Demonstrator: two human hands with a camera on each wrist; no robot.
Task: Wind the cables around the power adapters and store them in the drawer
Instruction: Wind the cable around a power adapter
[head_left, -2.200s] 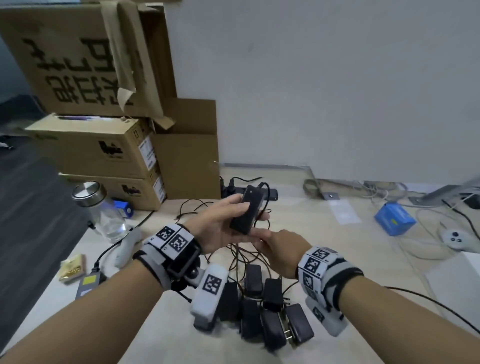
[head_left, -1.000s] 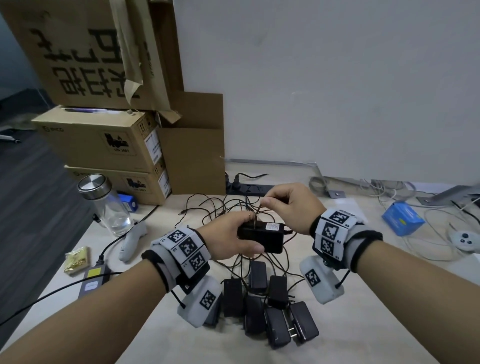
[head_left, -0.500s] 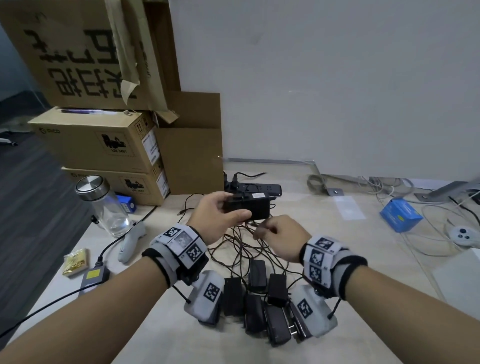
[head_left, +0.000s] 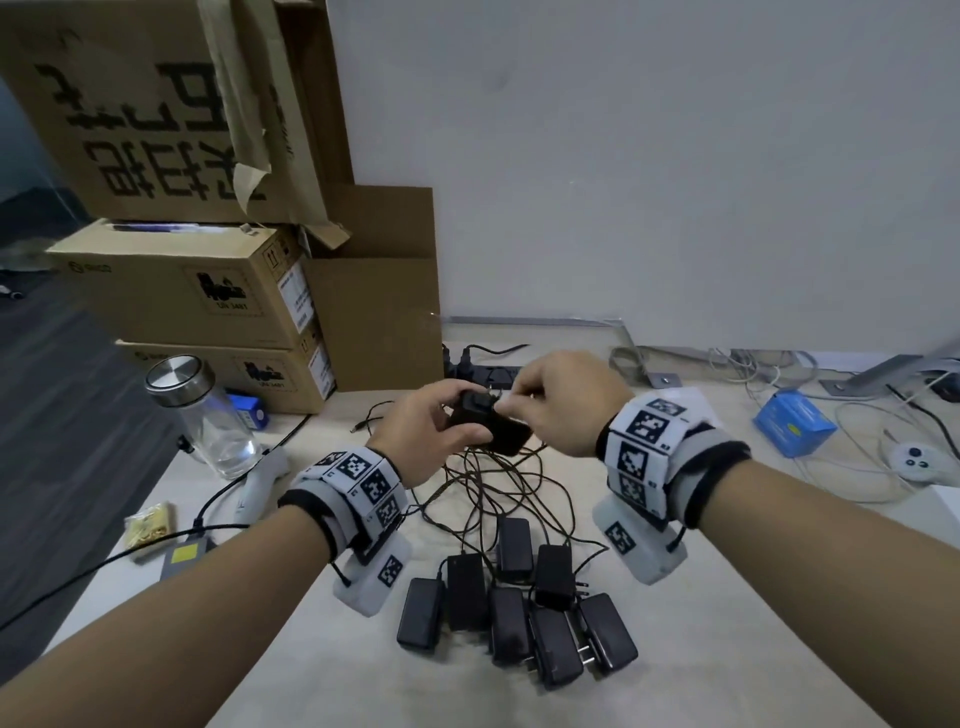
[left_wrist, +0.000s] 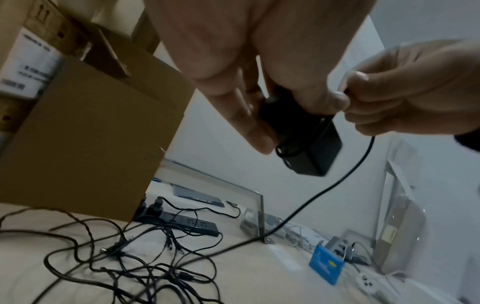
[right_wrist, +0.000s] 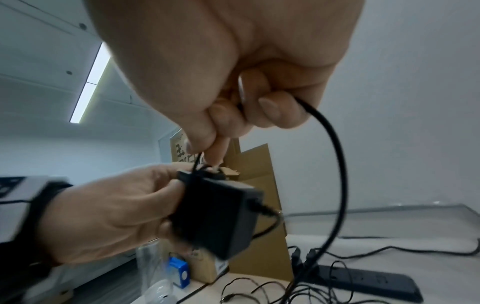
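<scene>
A black power adapter is held above the table, gripped by my left hand. My right hand pinches its thin black cable right at the adapter's top edge. A turn of cable lies across the adapter body, and the rest hangs down to a tangle of cables on the table. Several more black adapters lie in a cluster near the front edge. No drawer is visible.
Stacked cardboard boxes stand at the back left beside a glass bottle. A black power strip lies by the wall. A blue box and white controller sit at the right.
My right hand rose from below the adapter to its top, carrying the cable round it. My left hand turned the adapter and kept hold.
</scene>
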